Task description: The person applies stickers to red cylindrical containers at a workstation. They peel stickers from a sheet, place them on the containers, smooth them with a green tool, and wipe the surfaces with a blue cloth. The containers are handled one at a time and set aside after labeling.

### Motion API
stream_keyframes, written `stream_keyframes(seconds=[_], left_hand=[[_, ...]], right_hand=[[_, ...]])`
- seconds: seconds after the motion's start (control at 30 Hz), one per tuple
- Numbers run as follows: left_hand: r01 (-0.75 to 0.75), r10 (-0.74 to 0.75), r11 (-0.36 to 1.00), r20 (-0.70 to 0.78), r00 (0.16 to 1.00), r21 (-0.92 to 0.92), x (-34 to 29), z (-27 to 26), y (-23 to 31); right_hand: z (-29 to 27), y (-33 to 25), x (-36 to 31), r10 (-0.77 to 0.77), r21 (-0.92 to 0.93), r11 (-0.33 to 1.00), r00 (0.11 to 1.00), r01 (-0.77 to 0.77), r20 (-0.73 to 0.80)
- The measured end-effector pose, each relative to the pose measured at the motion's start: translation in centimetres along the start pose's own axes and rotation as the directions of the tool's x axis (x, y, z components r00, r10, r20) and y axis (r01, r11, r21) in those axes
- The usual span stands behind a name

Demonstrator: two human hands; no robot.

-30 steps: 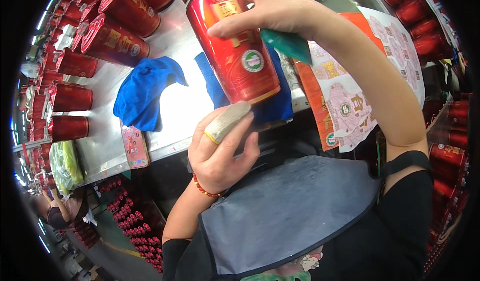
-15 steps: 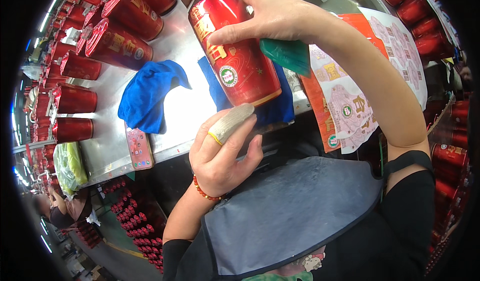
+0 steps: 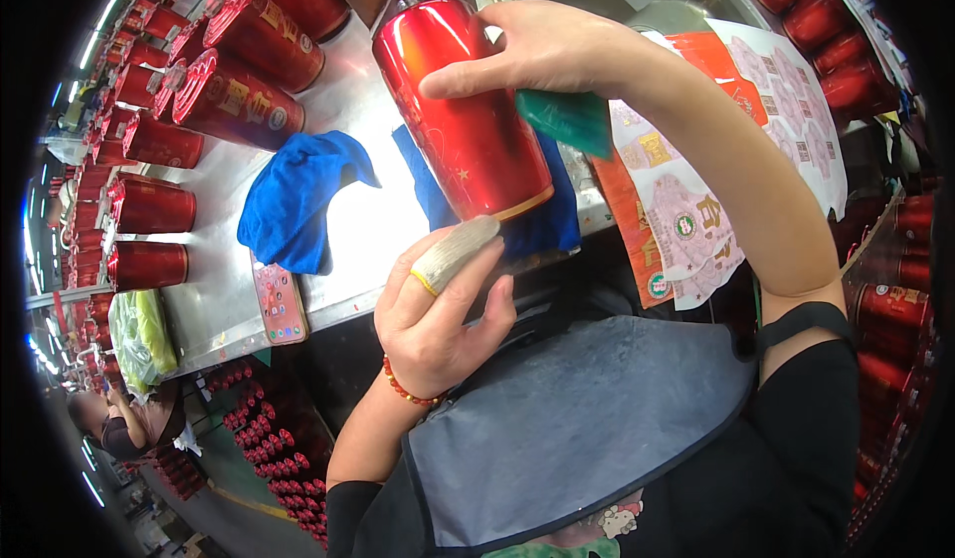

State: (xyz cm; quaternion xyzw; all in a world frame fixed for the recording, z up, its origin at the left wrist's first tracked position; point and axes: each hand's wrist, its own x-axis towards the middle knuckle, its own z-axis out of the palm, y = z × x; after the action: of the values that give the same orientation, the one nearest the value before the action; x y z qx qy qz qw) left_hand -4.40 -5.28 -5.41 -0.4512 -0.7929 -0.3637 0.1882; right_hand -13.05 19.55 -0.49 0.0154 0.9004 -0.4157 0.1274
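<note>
Red container (image 3: 473,150), right grip (image 3: 547,49) arched over, clasping it, left grip (image 3: 435,307) spread at base (image 3: 519,205)

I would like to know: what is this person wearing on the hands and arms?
On the left hand, one finger has a greyish-beige fabric cover with a yellow edge, and the wrist has a red beaded bracelet. The right arm has a dark band near the elbow. Both arms have short black sleeves.
</note>
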Motion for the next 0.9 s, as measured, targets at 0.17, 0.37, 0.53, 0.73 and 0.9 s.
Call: stream_keyframes(seconds=[0.17,0.37,0.53,0.73,0.9], left_hand=[[0.011,-0.011,1.000,-0.012,1.000,-0.024,0.0,0.1,0.2],[-0.019,0.019,1.000,0.000,1.000,-0.014,0.4,0.1,0.1],[-0.010,0.010,0.999,-0.011,1.000,-0.044,0.5,0.0,0.2],[0.058,-0.061,0.997,-0.059,0.996,-0.052,-1.1,0.4,0.0],[-0.029,0.027,0.998,-0.045,0.999,-0.051,0.4,0.5,0.4]], right_hand=[[0.9,4.9,1.2,-0.089,0.559,0.829,0.986,-0.004,0.138],[0.7,1.0,-0.1,-0.053,0.293,0.955,0.998,0.043,0.027],[-0.1,2.2,0.3,-0.087,0.318,0.945,0.995,0.070,0.041],[0.7,3.4,0.0,-0.040,0.552,0.833,0.991,-0.039,0.131],[0.7,2.3,-0.6,-0.038,0.507,0.862,0.996,-0.006,0.076]])
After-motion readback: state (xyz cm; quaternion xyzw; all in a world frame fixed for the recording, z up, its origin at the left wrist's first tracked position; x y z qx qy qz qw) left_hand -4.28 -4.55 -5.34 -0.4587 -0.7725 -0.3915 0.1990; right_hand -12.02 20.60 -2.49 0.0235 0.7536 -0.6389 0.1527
